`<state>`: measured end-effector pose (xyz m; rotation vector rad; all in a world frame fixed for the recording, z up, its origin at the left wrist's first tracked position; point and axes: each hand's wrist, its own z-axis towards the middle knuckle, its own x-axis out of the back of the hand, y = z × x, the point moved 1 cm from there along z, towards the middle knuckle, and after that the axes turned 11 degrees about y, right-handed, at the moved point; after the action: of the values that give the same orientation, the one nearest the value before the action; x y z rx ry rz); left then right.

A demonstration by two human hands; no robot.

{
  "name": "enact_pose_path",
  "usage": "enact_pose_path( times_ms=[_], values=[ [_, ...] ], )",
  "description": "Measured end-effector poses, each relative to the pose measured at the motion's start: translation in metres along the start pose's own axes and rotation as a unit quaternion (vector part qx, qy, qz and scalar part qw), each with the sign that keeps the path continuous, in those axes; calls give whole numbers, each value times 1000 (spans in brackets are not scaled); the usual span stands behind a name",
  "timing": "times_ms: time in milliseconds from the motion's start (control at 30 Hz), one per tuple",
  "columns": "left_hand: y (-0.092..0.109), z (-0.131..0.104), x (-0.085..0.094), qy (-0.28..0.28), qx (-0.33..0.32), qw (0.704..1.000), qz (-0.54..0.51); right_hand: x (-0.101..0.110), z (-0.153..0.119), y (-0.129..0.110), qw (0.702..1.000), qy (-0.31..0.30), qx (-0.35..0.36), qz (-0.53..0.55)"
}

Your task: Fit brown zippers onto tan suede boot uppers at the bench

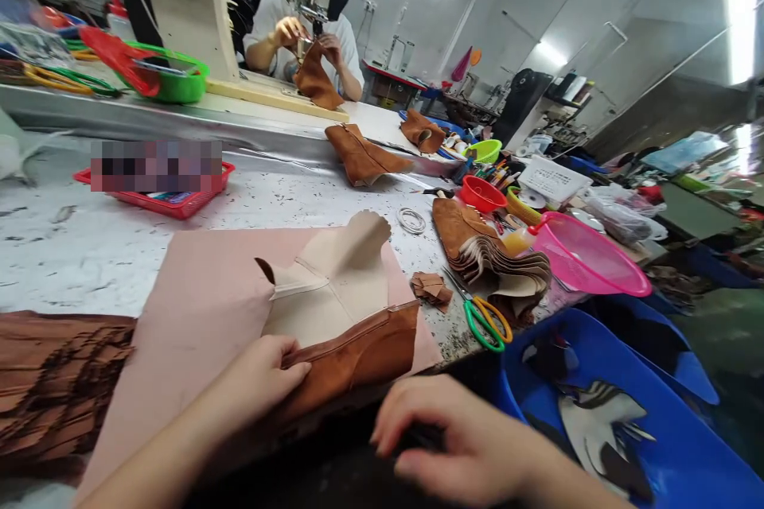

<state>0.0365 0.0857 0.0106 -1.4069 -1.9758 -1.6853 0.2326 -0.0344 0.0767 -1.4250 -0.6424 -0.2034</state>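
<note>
Leather piece [361, 350] is lying on a pink sheet [196, 278] at the near edge of the bench [280, 199], showing a smooth cream inner side crossed by seams, while its rust-brown outer face is folding over along the near side. Its scalloped tip is pointing away from the person, slightly rightward; a dark-edged corner is curling up at the left. The brown fold's long axis is running diagonally, from near left to farther right. The left hand [278, 370] is closing thumb and fingers on the fold's left end. The right hand [445, 433] is hovering just beside it, half curled; whether it is gripping anything, I cannot tell. Scissors [485, 321] are resting to the right.
</note>
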Motion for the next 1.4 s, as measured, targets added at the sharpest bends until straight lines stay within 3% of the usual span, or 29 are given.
enact_pose_path(
  times_ms=[67, 100, 200, 300, 400, 533, 633, 733, 800, 867, 933, 1000, 1067, 1133, 1267, 1400],
  values=[
    [1, -1, -2, 8, 6, 1000, -5, -39, 29, -6, 989, -21, 113, 91],
    [1, -1, -3, 8, 10, 1000, -8, -54, 42, -4, 984, 2, 137, 115],
    [1, -3, -5, -4, 27, 999, -17, -80, 70, 9, 981, 83, 79, 154],
    [1, -7, 6, -19, 36, 999, -28, -82, 80, 21, 983, 78, -26, 163],
    [-1, -6, 32, -16, 35, 999, -31, -78, 80, 24, 984, 59, -69, 156],
    [-6, 17, 65, 58, 48, 997, -16, -81, 80, 22, 982, 29, -104, 153],
    [0, 42, 68, 114, 42, 993, -2, -83, 82, 22, 978, 20, -120, 167],
    [12, 51, 60, 164, -22, 986, 5, -80, 86, 27, 942, 51, -163, 290],
    [19, 43, 54, 164, -94, 982, -4, -76, 88, 31, 882, 93, -209, 412],
    [21, 23, 46, 130, -205, 970, -2, -75, 90, 34, 831, 132, -246, 481],
    [15, -4, 36, 132, -361, 922, 44, -77, 92, 35, 828, 145, -280, 464],
    [1, -33, 24, 231, -465, 846, 118, -80, 93, 34, 849, 139, -314, 402],
    [-17, -58, 9, 350, -452, 806, 155, -83, 95, 32, 865, 134, -329, 355],
    [-34, -76, -8, 396, -400, 812, 156, -83, 96, 30, 878, 137, -315, 335],
    [-51, -88, -35, 385, -345, 843, 144, -82, 98, 26, 916, 112, -244, 298],
    [-54, -83, -39, 348, -343, 859, 155, -83, 99, 26, 938, 120, -227, 233]
  ],
)
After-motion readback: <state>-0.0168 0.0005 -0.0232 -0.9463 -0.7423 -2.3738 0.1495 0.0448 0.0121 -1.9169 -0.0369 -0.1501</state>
